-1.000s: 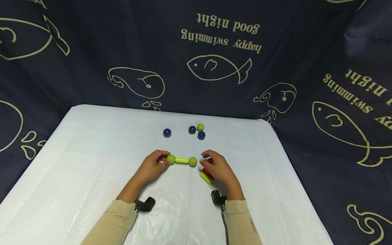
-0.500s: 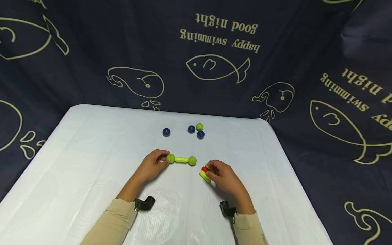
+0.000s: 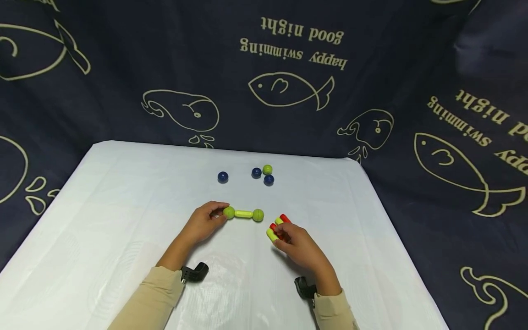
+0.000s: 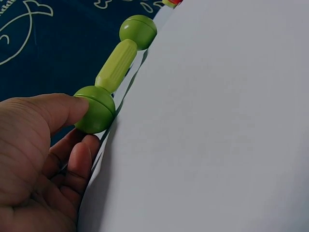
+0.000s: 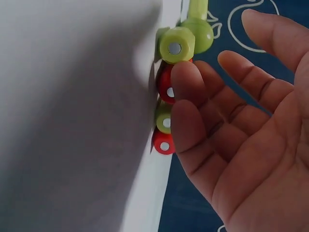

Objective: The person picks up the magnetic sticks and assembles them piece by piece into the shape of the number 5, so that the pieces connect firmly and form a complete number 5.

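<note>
In the head view my left hand (image 3: 203, 223) pinches the left ball of a dumbbell-shaped toy, whose yellow-green bar (image 3: 243, 214) has a green ball (image 3: 258, 215) at each end. The left wrist view shows my thumb on the near ball (image 4: 99, 111), with fingers below it. My right hand (image 3: 303, 245) is at a row of short rods, yellow-green (image 3: 271, 235) and red (image 3: 285, 218) by turns. Its thumb stands apart, and two fingertips overlap the rods in the right wrist view. Silver discs show on the rod ends, such as the yellow-green rod (image 5: 177, 44).
Farther back on the white-covered table (image 3: 144, 183) lie a lone blue ball (image 3: 222, 177) and a cluster of two blue balls (image 3: 256, 173) and a green ball (image 3: 267, 169). Behind the table hangs a dark blue cloth (image 3: 177, 59) with fish drawings.
My right hand has drawn back from beside the right green ball toward the lower right, and more of the rods shows. The left hand keeps its hold on the toy.
</note>
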Demonstrator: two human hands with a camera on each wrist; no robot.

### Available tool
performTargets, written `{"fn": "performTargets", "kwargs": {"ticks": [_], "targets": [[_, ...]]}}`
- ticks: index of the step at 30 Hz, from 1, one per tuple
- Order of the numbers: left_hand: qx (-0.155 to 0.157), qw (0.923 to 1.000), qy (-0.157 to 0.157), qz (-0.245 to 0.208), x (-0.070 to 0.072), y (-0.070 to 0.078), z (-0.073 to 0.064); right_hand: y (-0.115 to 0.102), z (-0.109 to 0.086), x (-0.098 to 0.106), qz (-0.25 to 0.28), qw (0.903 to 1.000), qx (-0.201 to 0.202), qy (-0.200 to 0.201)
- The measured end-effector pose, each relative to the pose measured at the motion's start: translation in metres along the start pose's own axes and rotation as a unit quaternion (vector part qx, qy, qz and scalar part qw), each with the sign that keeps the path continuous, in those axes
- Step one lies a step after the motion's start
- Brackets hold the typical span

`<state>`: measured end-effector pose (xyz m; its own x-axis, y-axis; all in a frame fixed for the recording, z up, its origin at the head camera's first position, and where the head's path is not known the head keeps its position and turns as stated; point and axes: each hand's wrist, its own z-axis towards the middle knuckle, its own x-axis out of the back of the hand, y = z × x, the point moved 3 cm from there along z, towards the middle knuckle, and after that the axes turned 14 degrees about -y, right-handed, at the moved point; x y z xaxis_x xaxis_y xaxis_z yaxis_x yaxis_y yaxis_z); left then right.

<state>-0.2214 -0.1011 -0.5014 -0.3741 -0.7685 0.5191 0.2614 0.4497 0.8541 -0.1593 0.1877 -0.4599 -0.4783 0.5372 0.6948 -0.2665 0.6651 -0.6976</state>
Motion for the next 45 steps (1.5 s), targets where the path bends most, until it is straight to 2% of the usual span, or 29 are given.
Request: {"fn": "performTargets", "kwargs": {"ticks": [5,18,25,33,38,45], "targets": [[0.004,1.0000,-0.005,-0.002,0.001,-0.001,-0.001,-0.006,0.002,-0.007,-0.013,0.9998,-0.004,-0.017],[0.005,0.9999,-0.002,-0.012,-0.004,-0.002,-0.001,-0.013,0.011,-0.016,-0.034,0.9992,-0.013,-0.014],[0.009,0.9998,-0.002,-0.018,-0.007,-0.002,-0.004,-0.019,0.018,-0.023,-0.068,0.9973,-0.014,-0.022],[-0.004,0.9999,0.001,-0.013,-0.003,-0.002,-0.002,-0.025,0.026,-0.024,-0.089,0.9958,-0.005,-0.021],[0.003,0.9999,0.000,-0.013,0.000,-0.003,-0.001,-0.027,0.033,-0.025,-0.109,0.9938,0.006,-0.021],[0.009,0.9999,0.004,-0.011,0.002,-0.001,-0.002,-0.033,0.040,-0.028,-0.119,0.9926,-0.005,-0.022]]}}
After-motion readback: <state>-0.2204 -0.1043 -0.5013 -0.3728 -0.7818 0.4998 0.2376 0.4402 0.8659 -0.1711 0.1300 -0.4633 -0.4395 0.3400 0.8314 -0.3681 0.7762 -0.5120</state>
